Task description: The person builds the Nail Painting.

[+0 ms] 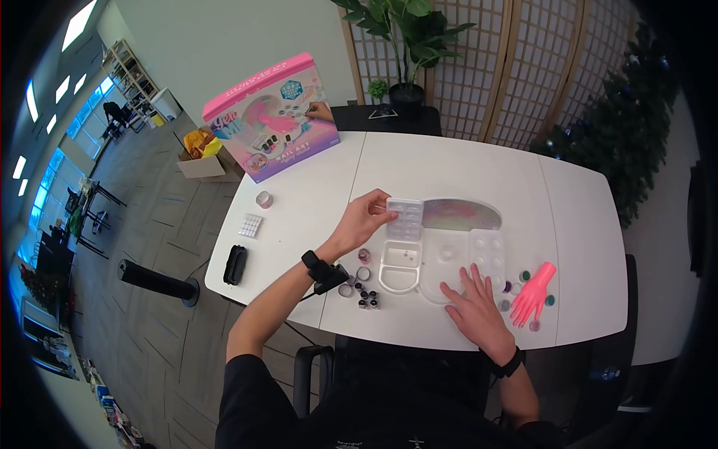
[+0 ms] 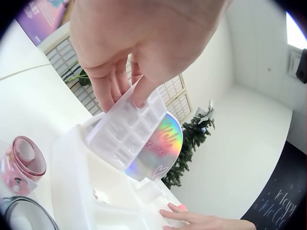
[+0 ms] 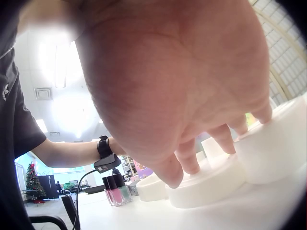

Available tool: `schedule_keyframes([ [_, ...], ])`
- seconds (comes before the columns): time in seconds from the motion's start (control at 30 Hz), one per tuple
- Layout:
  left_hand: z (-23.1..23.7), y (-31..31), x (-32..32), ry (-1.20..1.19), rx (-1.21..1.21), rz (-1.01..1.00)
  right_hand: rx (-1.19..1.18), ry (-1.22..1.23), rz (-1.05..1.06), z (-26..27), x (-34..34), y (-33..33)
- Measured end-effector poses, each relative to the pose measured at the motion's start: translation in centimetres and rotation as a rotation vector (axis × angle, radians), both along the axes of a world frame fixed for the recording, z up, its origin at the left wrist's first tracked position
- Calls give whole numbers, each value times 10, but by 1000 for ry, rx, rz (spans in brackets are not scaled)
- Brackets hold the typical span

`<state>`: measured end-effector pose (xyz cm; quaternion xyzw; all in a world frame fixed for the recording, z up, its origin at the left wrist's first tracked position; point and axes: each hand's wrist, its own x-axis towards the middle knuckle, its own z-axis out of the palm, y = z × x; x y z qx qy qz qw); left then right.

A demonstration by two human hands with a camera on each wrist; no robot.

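Gripping one panel (image 1: 407, 223) beside two compartments (image 1: 398, 280): left hand (image 1: 365, 219).

the head view looks down from above; both wrist views, low and close, face across the shared white tray (image 1: 434, 275).

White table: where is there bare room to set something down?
Bare room: behind the holographic panel; between the nail art box and the left hand; and toward the right end of the white table, beyond the pink model hand. Crowded: left of the two-compartment tray, where nail polish bottles cluster, and around the model hand, with small pots.
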<state>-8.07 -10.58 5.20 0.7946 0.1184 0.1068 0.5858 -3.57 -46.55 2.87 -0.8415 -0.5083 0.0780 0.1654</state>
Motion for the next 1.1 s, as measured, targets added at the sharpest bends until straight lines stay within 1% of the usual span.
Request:
schedule_keyframes([
  [0.2, -6, -2, 0, 47, 129, 8, 0, -3, 0, 0, 0, 0],
  [0.4, -13, 3, 3, 43, -1, -45, -1, 6, 0, 1, 0, 0],
  [0.5, -7, 2, 1, 62, -12, -6, -2, 6, 1, 1, 1, 0],
  [0.63, -11, 5, 0, 102, 105, 14, -5, 11, -1, 1, 0, 0],
  [0.7, -8, 4, 0, 119, 165, 32, 8, 0, -1, -1, 1, 0],
  [0.8, 2, 1, -3, 209, 232, 21, -3, -6, 2, 0, 1, 0],
  [0.9, -1, 2, -10, 158, 318, -28, -23, 10, -8, 3, 1, 2],
  [1.0, -7, 15, -23, 122, 264, -43, -36, 20, -11, 5, 0, 3],
  [1.03, 1, 16, -33, 89, 222, -65, -37, 18, -12, 6, 1, 3],
  [1.1, 12, 20, -57, 124, 363, -133, -25, -6, -4, 6, 1, 3],
])
